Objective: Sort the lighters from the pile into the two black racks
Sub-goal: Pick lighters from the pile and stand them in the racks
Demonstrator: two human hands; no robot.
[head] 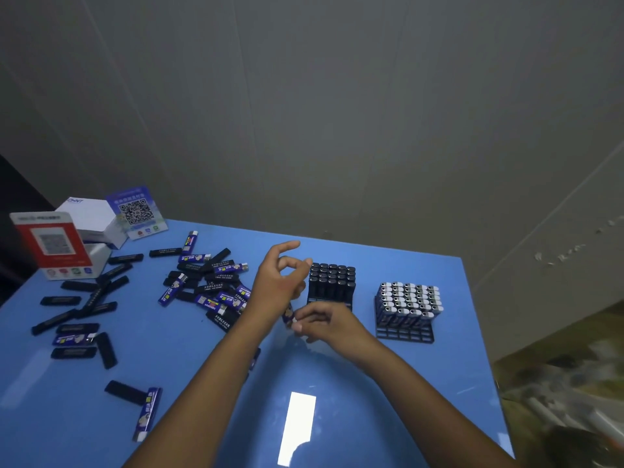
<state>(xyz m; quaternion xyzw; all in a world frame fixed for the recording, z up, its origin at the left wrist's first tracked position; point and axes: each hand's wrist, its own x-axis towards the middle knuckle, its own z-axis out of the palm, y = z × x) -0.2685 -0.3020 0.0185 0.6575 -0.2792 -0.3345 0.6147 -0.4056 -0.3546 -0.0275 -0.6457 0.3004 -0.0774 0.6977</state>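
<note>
Two hands are meeting just in front of the black-lighter rack point(332, 282): the right hand point(329, 324) is pinching a blue lighter point(288, 315), the left hand point(282, 282) is hovering loose-fingered, its grip empty. Judging by colour, it belongs upright in the silver-topped rack point(407, 310), further right of that rack.

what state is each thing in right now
left hand: raised, fingers loosely curled, holding nothing
right hand: pinching a blue lighter
left rack: partly filled with black lighters
right rack: front row empty
pile: loose, lying flat
</note>
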